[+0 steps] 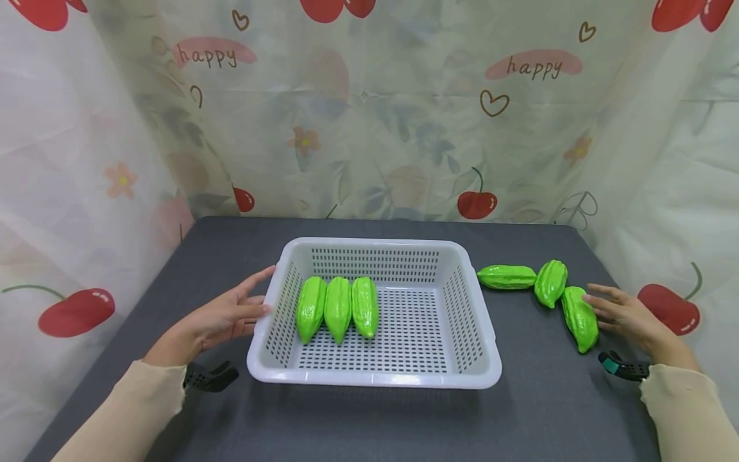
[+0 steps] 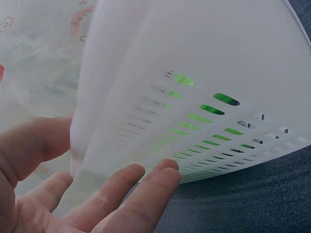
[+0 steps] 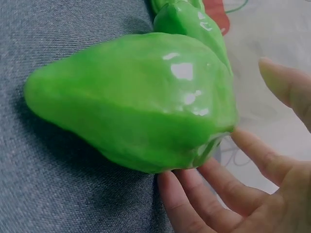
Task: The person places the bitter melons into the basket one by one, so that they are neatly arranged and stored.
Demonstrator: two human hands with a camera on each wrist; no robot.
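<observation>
Straight, spread fingers of my left hand (image 1: 228,316) rest at the left rim of a white perforated plastic basket (image 1: 375,378). In the left wrist view, that hand's fingertips (image 2: 167,175) lie along the outer wall (image 2: 194,48) of the basket. Three green bitter melons (image 1: 337,309) lie side by side in the basket's left half. On the right, my right hand (image 1: 629,319) has its fingers loosely extended against the nearest bitter melon (image 1: 580,319) outside the basket. From the right wrist view, its fingers reach the blunt end of that bitter melon (image 3: 131,99), thumb held away.
Two more bitter melons lie beyond the nearest one: an upright-lying one (image 1: 551,283) and a sideways one (image 1: 507,276) close to the basket's right wall. A dark grey cloth-covered table (image 1: 369,427) bears everything. Patterned curtains (image 1: 369,128) hang behind it and at both sides.
</observation>
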